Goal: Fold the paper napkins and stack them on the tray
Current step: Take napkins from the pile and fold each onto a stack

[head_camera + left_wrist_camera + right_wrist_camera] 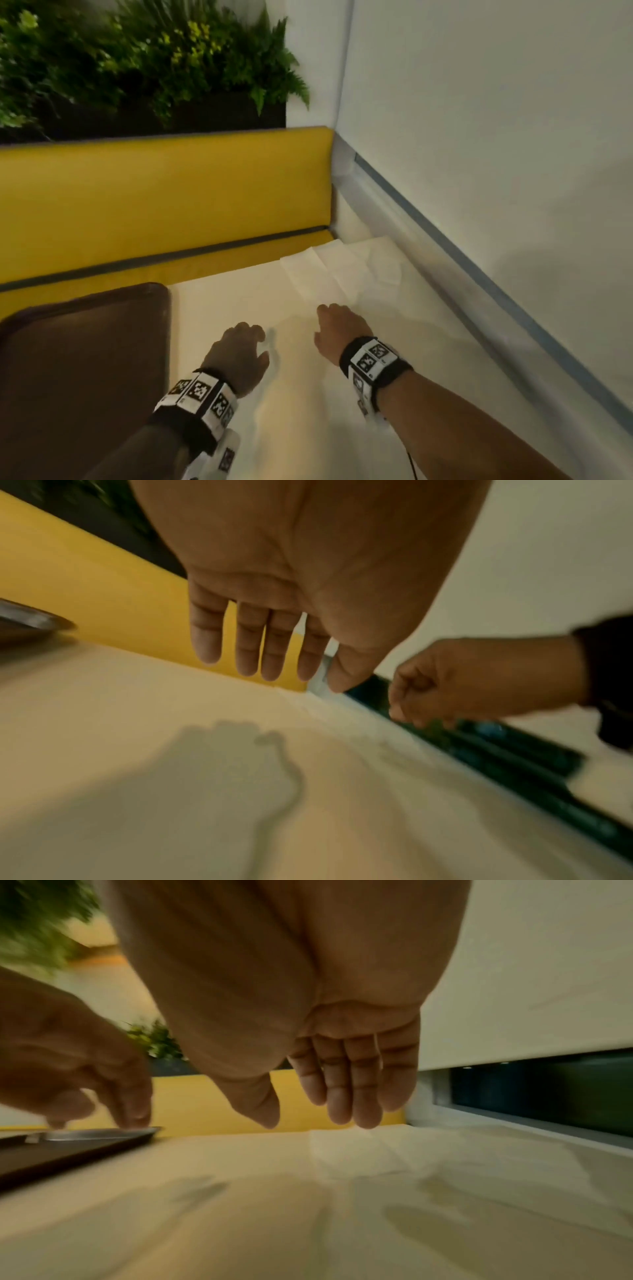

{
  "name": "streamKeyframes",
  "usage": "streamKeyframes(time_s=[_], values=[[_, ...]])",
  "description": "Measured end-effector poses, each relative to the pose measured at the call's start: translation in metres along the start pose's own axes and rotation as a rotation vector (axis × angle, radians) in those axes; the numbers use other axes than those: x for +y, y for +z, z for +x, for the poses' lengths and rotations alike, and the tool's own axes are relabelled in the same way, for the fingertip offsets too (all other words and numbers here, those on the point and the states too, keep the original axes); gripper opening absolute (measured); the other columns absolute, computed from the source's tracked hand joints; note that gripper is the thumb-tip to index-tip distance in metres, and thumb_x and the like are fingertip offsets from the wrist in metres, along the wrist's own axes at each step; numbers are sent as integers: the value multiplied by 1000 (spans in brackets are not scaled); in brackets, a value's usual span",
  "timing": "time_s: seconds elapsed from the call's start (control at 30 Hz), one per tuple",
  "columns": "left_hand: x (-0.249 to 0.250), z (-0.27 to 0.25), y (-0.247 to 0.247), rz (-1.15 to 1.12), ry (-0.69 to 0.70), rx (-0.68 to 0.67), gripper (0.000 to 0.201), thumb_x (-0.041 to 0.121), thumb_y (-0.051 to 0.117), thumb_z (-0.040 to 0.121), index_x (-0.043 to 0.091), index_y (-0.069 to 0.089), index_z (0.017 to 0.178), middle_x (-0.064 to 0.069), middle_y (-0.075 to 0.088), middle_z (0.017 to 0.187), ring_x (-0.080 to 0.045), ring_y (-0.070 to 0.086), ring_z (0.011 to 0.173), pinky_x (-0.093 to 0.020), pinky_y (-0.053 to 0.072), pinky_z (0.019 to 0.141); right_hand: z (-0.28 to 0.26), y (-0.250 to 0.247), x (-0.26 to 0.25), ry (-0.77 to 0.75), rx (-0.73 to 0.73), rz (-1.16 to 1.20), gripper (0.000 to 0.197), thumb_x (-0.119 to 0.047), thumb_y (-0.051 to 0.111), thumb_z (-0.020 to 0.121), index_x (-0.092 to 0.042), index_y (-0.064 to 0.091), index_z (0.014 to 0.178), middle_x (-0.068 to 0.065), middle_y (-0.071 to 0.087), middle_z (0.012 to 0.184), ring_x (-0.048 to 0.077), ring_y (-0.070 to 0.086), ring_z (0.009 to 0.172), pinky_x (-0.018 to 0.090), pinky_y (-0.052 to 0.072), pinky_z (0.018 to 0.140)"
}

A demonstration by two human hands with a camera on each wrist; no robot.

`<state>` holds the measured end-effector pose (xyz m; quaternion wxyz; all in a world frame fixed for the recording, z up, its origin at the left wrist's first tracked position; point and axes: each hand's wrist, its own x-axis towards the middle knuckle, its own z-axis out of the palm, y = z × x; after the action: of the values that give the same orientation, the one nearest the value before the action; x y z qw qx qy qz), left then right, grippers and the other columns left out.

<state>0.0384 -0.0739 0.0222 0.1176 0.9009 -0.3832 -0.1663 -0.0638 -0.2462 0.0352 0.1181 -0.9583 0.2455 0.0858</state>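
Several white paper napkins [342, 270] lie unfolded and overlapping at the far right corner of the white table [239, 301]; they also show in the right wrist view as creased napkins [394, 1153]. A dark brown tray [82, 359] lies on the table's left side, its rim [103, 1133] visible from the right wrist. My left hand [245, 346] hovers over the table's middle, fingers relaxed and straight [246, 647], holding nothing. My right hand [334, 318] hovers just short of the napkins, fingers [356, 1096] hanging straight, empty.
A yellow bench backrest [164, 192] runs behind the table. A white wall with a grey-blue sill [462, 250] borders the right side. Green plants [137, 58] stand behind the bench.
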Motion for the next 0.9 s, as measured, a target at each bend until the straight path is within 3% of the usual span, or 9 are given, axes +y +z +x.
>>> streamKeyframes(time_s=[0.13,0.23,0.37,0.47,0.6,0.9], values=[[20,30,30,77,22,-133,50,41,48,90,25,38,136,3,39,141,-19,40,127,-34,37,106,51,9,30,110,-27,-43,32,-16,50,92,-11,48,123,10,51,128,29,47,121,40,42,97],[17,34,46,118,-11,-209,58,40,50,88,24,33,141,0,31,147,-22,36,131,-36,37,107,77,25,34,152,-84,-40,38,-21,56,90,-10,47,126,10,49,131,29,45,123,41,40,101],[13,34,53,118,-6,-183,59,40,52,87,26,33,141,2,24,151,-20,32,133,-35,39,106,101,40,29,204,-63,10,43,-33,59,89,-10,50,124,10,48,130,28,46,122,40,43,98],[14,35,54,111,-2,-159,60,43,52,87,26,32,140,2,27,148,-19,34,130,-33,42,103,110,42,28,209,-34,-36,34,-24,51,93,-10,51,124,11,49,130,28,47,121,40,43,97],[16,38,52,107,-9,-147,57,44,52,87,27,34,138,1,33,143,-17,39,125,-33,43,100,110,45,30,166,-17,-110,29,-13,40,97,-14,52,123,10,51,127,28,48,118,41,41,96],[11,47,25,-64,-67,-52,57,41,57,86,23,35,136,2,41,139,-18,44,123,-34,42,103,81,16,9,-75,171,-69,30,-17,46,93,-14,50,123,8,52,121,25,49,111,38,45,90]])
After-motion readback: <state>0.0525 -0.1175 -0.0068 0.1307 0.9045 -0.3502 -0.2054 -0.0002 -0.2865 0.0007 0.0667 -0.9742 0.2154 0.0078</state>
